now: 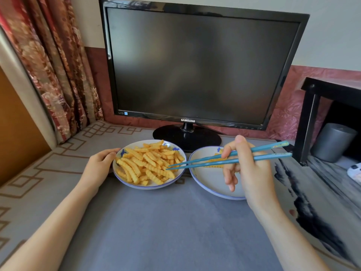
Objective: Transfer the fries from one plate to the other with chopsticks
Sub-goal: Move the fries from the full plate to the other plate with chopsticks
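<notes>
A white, blue-rimmed plate (150, 186) in front of the monitor holds a heap of crinkle-cut fries (148, 163). My left hand (99, 166) rests against its left rim. To its right sits a second matching plate (209, 182) with a few fries (214, 165) on it, partly hidden behind my right hand (248, 171). That hand holds a pair of blue chopsticks (213, 160), which reach leftward across the second plate. Their tips sit slightly apart at the right edge of the fry heap, with no fry clearly pinched between them.
A black monitor (195, 65) on a round stand (185, 136) sits just behind the plates. At the right are a black shelf (310, 122), a grey cup (332, 142) and a white object (355, 171). A curtain (58, 75) hangs at the left. A grey mat (166, 222) covers the table.
</notes>
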The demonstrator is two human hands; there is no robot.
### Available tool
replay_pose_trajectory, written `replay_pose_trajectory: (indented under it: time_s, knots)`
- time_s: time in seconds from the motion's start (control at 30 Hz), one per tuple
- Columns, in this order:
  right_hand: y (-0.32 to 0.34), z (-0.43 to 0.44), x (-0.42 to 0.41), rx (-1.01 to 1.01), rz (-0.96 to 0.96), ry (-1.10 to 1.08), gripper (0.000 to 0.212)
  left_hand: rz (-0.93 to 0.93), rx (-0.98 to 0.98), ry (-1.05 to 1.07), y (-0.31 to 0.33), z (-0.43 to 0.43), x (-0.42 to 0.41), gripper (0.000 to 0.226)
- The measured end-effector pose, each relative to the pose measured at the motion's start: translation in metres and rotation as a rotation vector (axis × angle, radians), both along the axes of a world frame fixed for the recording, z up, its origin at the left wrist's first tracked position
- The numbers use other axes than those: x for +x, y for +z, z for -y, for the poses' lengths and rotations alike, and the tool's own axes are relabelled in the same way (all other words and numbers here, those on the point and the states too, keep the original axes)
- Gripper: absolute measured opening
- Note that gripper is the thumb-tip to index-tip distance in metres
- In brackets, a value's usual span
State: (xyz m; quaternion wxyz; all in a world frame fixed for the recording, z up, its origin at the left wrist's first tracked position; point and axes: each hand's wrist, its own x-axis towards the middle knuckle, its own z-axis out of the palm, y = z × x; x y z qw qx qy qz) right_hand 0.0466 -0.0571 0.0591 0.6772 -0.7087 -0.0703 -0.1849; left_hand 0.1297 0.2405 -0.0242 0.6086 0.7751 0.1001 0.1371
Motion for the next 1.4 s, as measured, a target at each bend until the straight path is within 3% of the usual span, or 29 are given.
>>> replay_pose_trajectory:
  time_s: [0.5, 1.0, 1.2, 1.4]
  knots:
    - [-0.008, 0.001, 0.010, 0.088, -0.090, -0.042, 0.044, 0.014, -0.020, -0.005, -0.002, 0.000, 0.002, 0.026]
    - [0.012, 0.053, 0.014, 0.185, 0.077, -0.339, 0.038, 0.015, -0.022, 0.005, 0.000, 0.001, 0.001, 0.025]
    - [0.009, 0.071, 0.018, 0.122, 0.115, -0.486, 0.039, 0.018, -0.014, 0.006, 0.000, 0.001, 0.000, 0.026]
    - [0.001, 0.079, 0.024, -0.024, 0.060, -0.487, 0.039, 0.016, -0.025, 0.003, -0.001, 0.002, 0.001, 0.027]
